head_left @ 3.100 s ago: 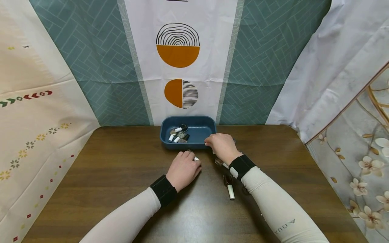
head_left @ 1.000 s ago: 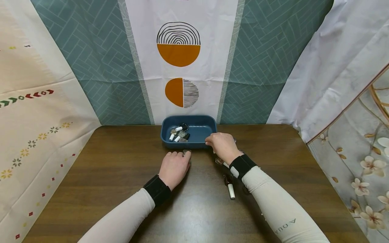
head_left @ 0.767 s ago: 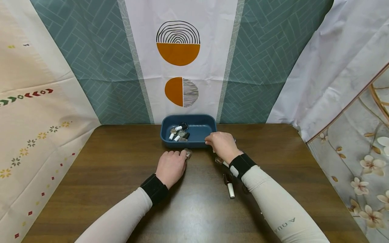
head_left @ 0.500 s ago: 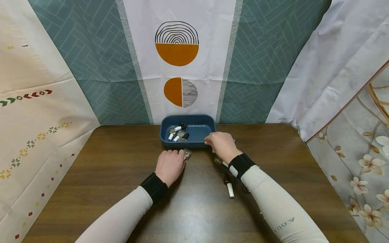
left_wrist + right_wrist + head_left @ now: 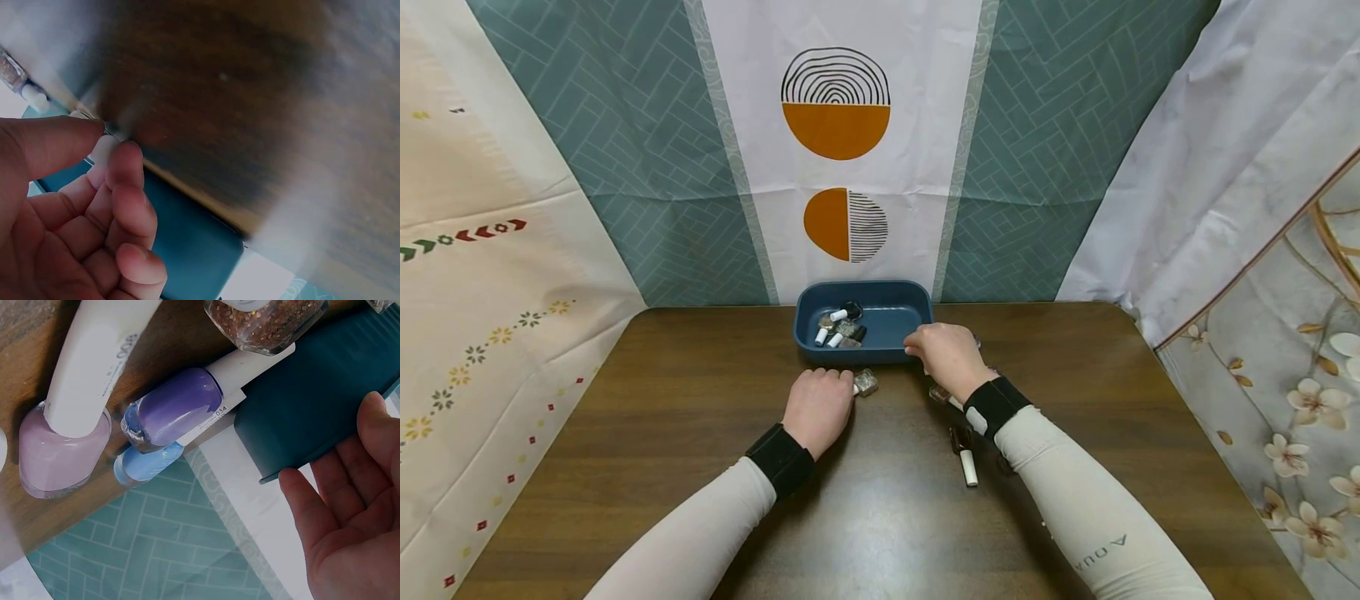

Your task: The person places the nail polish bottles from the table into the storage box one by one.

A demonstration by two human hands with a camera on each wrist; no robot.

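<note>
In the head view my left hand (image 5: 818, 408) is in front of the blue bin (image 5: 865, 355), pinching a nail polish bottle (image 5: 867, 382) by its white cap. The bottle's clear, glittery body points right, close over the table. From the left wrist, thumb and forefinger meet at the white cap (image 5: 104, 150), the other fingers curled loosely. My right hand (image 5: 949, 358) stays at the bin's front right corner. In the right wrist view its thumb (image 5: 375, 419) overlaps the bin's wall and the forefinger lies right at the rim, fingers relaxed and apart.
Several nail polish bottles lie inside the bin's left half. Beneath and beside the right arm are more: a dark one (image 5: 961, 440), a purple one (image 5: 178, 406), a light blue one (image 5: 150, 464), a pale pink one (image 5: 62, 453) and a copper glitter one (image 5: 269, 325). Patterned cloth hangs behind the table.
My left hand has moved left, and the bottle has turned from cap-right to body-right, its glass now showing beyond the fingers. My right hand has stayed at the bin's corner.
</note>
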